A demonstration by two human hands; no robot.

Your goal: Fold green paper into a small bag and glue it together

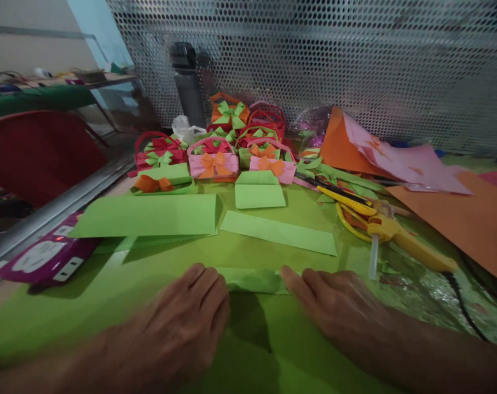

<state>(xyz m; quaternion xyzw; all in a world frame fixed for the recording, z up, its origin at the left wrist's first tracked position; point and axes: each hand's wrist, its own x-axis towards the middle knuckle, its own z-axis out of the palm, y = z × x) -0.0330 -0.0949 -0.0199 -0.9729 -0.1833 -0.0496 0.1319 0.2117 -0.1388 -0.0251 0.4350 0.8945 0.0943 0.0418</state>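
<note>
A folded light-green paper strip [256, 280] lies across the green work surface, low in the middle of the head view. Its left end is under the curled fingers of my left hand [191, 314], which is closed on it. My right hand [339, 301] is closed at the other end, with the thumb side pressing the strip. Both hands hide the strip's ends. Just beyond it lies a flat green strip [279, 232]. A larger folded green sheet [150, 214] rests to the left, and a small folded green paper piece [260, 191] stands farther back.
A yellow glue gun [412, 243] and a yellow cutter [347, 200] lie on the right, near orange sheets [457, 224]. On the left is a purple power strip [55, 249]. Several small paper baskets with bows [213, 161] and a grey bottle [189, 87] stand at the back.
</note>
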